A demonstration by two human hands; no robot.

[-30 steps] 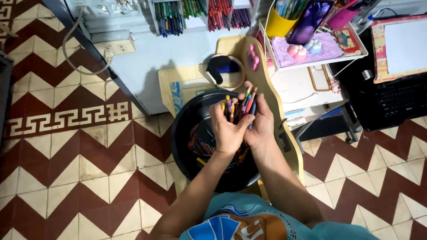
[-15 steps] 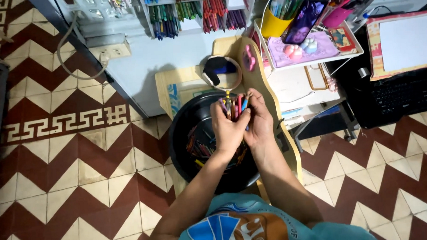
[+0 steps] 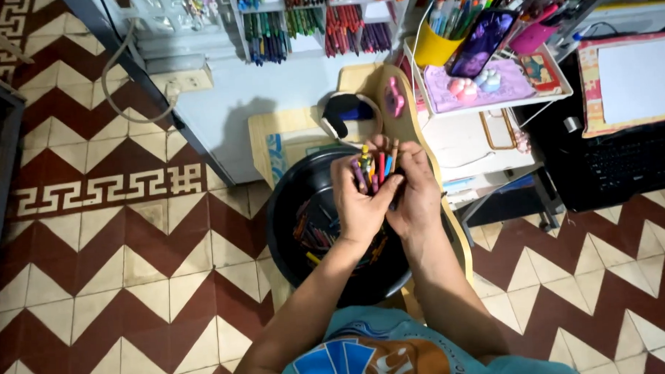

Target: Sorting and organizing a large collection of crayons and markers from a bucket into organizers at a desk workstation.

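In the head view, the left hand (image 3: 360,201) and the right hand (image 3: 415,195) are pressing together over the far rim of a black round basin (image 3: 289,210), and between them they are clutching a bundle of coloured pencils (image 3: 374,165). The fingers of both hands are curling inward around the bundle, so both are grasping it, with the pencil tips fanning out and pointing away from the person. The bundle is hovering above the basin's far edge, not touching it. More loose pencils (image 3: 316,235) are lying in the bottom of the basin, toward its near left side, partly hidden under the left forearm.

The basin is sitting on a red and cream zigzag tiled floor (image 3: 128,253). Just beyond the basin's far rim, a pair of headphones (image 3: 348,113) is lying on a pale wooden board (image 3: 272,134). Beside the right hand, a curved wooden panel (image 3: 403,89) is running along the basin's right edge. Farther off, racks of sorted pencils (image 3: 312,22) are standing against the wall. To the right, a yellow cup (image 3: 436,47) full of pens is standing at the left corner of a white tray (image 3: 557,91), next to a dark phone (image 3: 484,41). A black keyboard (image 3: 626,162) is lying well apart on the right.
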